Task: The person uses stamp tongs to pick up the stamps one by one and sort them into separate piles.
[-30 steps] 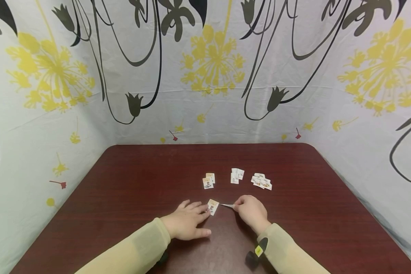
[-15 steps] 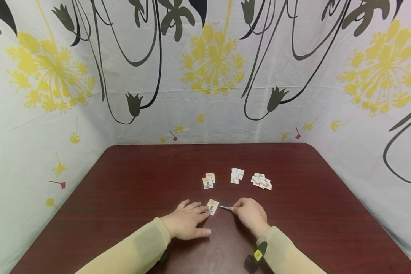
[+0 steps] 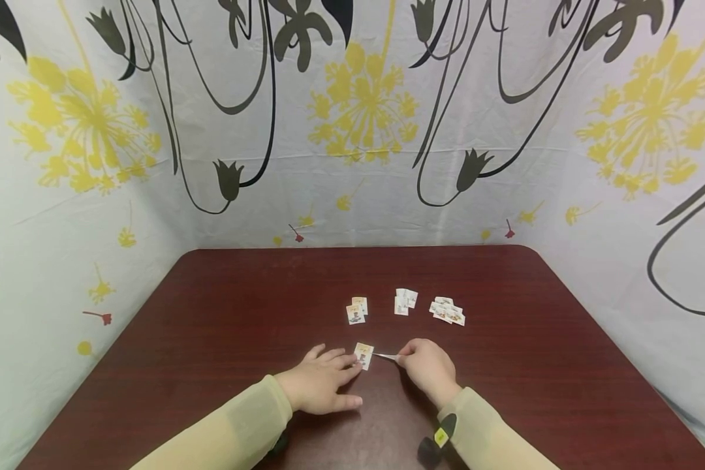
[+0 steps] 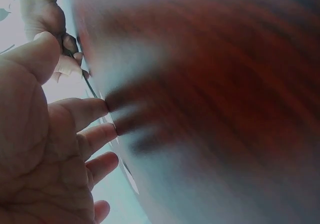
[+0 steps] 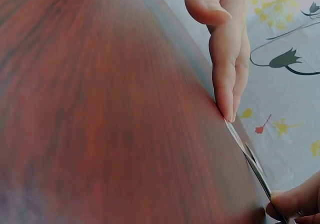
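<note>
In the head view, my left hand (image 3: 322,380) lies flat with its fingers spread, fingertips on the left edge of a small picture card (image 3: 364,354). My right hand (image 3: 429,367) pinches slim metal tweezers (image 3: 386,356) between thumb and fingers. The tips of the tweezers point left and meet the card's right edge. From the right wrist view, the card (image 5: 235,135) shows almost edge-on between the left fingertips and the tweezers (image 5: 260,176). In the left wrist view, the straight fingers (image 4: 95,134) reach down to the tabletop.
Beyond the hands lie three overlapping card groups: a left pair (image 3: 356,312), a middle group (image 3: 405,301) and a right cluster (image 3: 448,312). They rest on a dark red-brown wooden table (image 3: 241,294). A patterned white cloth (image 3: 329,215) hangs around its far and side edges.
My right hand has come slightly nearer to me and lower, bringing the tweezers' tips down along the card's right edge. The left hand and the card stay in place.
</note>
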Action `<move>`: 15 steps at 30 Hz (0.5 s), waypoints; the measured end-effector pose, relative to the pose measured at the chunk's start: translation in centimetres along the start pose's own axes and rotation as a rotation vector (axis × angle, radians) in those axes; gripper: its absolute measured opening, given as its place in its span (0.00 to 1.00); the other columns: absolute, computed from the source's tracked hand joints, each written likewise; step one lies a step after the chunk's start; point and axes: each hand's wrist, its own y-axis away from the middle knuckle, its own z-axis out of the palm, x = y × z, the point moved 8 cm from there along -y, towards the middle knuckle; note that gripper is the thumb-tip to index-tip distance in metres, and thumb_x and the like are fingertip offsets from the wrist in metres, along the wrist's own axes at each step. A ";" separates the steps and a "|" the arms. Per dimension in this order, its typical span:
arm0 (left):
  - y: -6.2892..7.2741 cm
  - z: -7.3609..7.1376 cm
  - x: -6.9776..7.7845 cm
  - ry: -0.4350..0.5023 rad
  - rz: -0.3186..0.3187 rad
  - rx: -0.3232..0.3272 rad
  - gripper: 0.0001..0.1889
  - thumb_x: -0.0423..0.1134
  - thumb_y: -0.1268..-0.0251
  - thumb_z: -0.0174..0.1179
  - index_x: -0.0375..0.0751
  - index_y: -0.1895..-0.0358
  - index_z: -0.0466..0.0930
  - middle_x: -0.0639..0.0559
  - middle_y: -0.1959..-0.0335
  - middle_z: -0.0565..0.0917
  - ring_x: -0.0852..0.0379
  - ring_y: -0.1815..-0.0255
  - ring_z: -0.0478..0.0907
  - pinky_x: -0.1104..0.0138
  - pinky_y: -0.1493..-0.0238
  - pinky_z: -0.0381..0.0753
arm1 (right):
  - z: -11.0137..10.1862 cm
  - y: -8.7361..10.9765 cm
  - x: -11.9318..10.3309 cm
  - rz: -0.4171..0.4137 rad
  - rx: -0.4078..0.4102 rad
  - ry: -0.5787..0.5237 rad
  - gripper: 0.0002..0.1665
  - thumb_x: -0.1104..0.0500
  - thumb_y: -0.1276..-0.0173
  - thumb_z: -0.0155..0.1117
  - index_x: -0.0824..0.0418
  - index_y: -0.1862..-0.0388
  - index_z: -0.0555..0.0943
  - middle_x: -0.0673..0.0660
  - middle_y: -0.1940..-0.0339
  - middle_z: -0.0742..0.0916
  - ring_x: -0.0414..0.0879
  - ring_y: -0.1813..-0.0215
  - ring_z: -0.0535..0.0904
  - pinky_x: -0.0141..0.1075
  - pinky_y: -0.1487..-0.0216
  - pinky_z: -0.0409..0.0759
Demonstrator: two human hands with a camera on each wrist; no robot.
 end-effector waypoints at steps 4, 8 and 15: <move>0.1 0.0 0.1 0.009 0.001 -0.003 0.37 0.68 0.33 0.45 0.51 0.28 0.64 0.56 0.28 0.64 0.51 0.26 0.55 0.46 0.29 0.47 | 0.0 -0.1 0.0 0.002 0.004 0.007 0.06 0.52 0.43 0.67 0.48 0.78 0.83 0.44 0.73 0.84 0.43 0.66 0.79 0.42 0.67 0.74; 0.1 -0.1 0.2 0.012 0.010 -0.004 0.36 0.67 0.33 0.46 0.51 0.28 0.64 0.55 0.29 0.64 0.51 0.27 0.56 0.46 0.29 0.48 | 0.0 -0.2 -0.1 -0.004 0.008 0.008 0.06 0.52 0.43 0.67 0.47 0.78 0.83 0.44 0.73 0.84 0.44 0.66 0.79 0.42 0.66 0.74; 0.0 0.0 0.2 0.009 0.027 0.002 0.35 0.66 0.32 0.46 0.51 0.28 0.64 0.54 0.28 0.63 0.49 0.27 0.56 0.45 0.29 0.48 | 0.2 -0.4 -0.5 -0.022 0.002 0.013 0.06 0.53 0.43 0.68 0.48 0.78 0.83 0.44 0.74 0.84 0.42 0.69 0.78 0.42 0.68 0.74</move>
